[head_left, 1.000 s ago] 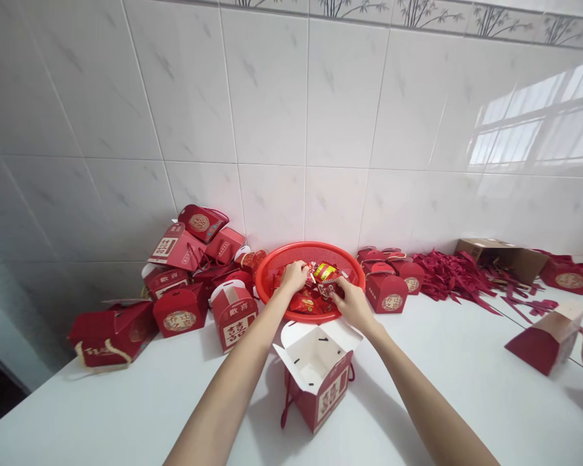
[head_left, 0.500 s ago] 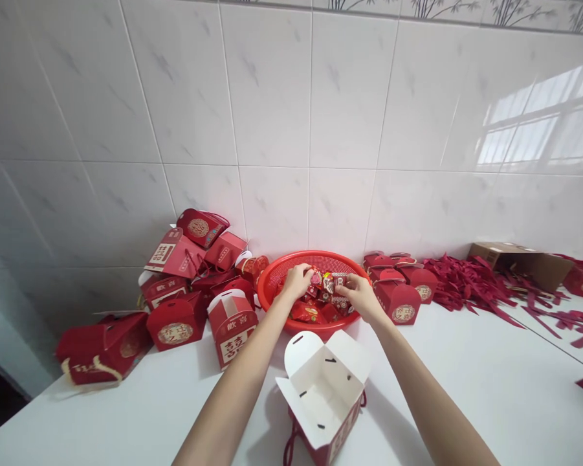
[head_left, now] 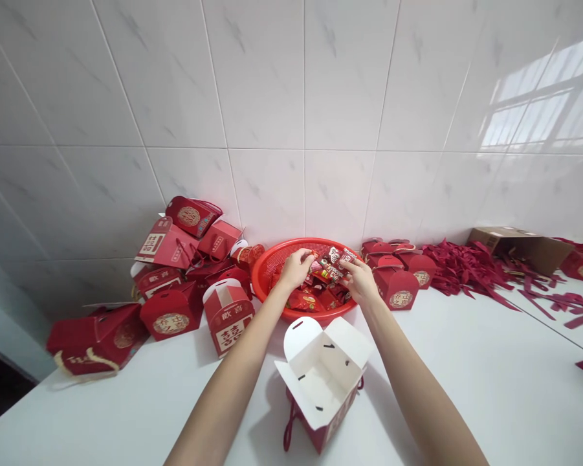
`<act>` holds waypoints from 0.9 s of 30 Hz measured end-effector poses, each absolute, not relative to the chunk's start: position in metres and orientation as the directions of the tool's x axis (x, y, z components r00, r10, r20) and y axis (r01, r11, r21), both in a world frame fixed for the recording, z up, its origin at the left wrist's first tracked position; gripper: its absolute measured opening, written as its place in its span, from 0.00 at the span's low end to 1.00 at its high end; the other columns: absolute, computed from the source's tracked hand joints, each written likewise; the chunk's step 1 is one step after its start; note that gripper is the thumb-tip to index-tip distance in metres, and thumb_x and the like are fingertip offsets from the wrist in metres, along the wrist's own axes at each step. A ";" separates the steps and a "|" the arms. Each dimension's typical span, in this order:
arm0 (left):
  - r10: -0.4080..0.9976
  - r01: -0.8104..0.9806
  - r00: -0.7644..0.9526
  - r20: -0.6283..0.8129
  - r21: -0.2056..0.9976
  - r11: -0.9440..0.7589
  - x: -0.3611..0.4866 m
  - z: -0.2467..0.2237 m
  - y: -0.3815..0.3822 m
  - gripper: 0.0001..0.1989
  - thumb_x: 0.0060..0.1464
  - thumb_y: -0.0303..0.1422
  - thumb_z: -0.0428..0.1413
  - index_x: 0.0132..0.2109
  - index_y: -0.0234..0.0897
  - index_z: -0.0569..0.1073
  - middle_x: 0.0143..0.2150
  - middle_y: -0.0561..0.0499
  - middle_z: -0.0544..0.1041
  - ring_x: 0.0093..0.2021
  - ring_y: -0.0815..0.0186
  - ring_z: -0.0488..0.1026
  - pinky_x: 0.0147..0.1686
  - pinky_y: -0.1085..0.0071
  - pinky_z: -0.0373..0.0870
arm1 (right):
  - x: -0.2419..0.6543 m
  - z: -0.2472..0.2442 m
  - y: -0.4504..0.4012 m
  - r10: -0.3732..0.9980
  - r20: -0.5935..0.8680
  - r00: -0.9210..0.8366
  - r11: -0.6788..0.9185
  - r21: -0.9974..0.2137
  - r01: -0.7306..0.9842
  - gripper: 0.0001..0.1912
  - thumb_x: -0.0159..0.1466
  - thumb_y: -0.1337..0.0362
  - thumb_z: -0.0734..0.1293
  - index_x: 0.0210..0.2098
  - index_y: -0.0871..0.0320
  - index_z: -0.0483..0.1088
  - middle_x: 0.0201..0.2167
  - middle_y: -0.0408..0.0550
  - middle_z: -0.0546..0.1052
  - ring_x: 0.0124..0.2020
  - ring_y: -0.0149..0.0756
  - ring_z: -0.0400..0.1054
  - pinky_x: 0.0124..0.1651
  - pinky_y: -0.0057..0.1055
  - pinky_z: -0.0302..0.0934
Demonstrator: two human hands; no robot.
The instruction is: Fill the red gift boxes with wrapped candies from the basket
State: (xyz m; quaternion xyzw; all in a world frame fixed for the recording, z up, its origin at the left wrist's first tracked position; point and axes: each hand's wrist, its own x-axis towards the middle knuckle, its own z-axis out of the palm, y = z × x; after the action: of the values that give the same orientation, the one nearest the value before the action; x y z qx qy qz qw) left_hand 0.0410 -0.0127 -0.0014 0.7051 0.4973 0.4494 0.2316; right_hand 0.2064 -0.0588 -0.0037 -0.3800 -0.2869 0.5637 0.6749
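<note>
1. Head view: right hand [head_left: 360,281] grips a brown-and-white packet [head_left: 334,260], just lifted toward one o'clock in the red colander [head_left: 273,260].
2. Left hand [head_left: 296,268] at ten; can't tell its grasp.
3. Handling apparently stays there; open gift box [head_left: 298,391] at six.

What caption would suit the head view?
Hands among wrapped packets in a red basket, beyond an open box.

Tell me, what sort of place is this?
Probably a home or small workshop: there's a shiny tiled wall, a white table, and red boxes on both sides of a red basket.
</note>
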 end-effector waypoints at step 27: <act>0.944 0.119 0.041 0.327 0.937 -0.330 0.036 -0.012 -0.041 0.20 0.50 0.24 0.60 0.51 0.35 0.76 0.44 0.45 0.80 0.46 0.59 0.78 0.49 0.62 0.75 | 0.212 -0.006 -0.056 0.996 0.024 0.086 0.068 -0.833 -0.549 0.13 0.48 0.71 0.78 0.31 0.56 0.74 0.30 0.42 0.81 0.28 0.33 0.73 0.31 0.29 0.71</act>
State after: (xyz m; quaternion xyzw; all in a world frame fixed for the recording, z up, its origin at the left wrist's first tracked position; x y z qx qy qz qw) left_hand 0.0363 -0.0411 -0.0123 0.6115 0.4345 0.5393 0.3826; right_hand 0.2123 -0.0556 -0.0061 -0.3411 -0.3274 0.5915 0.6531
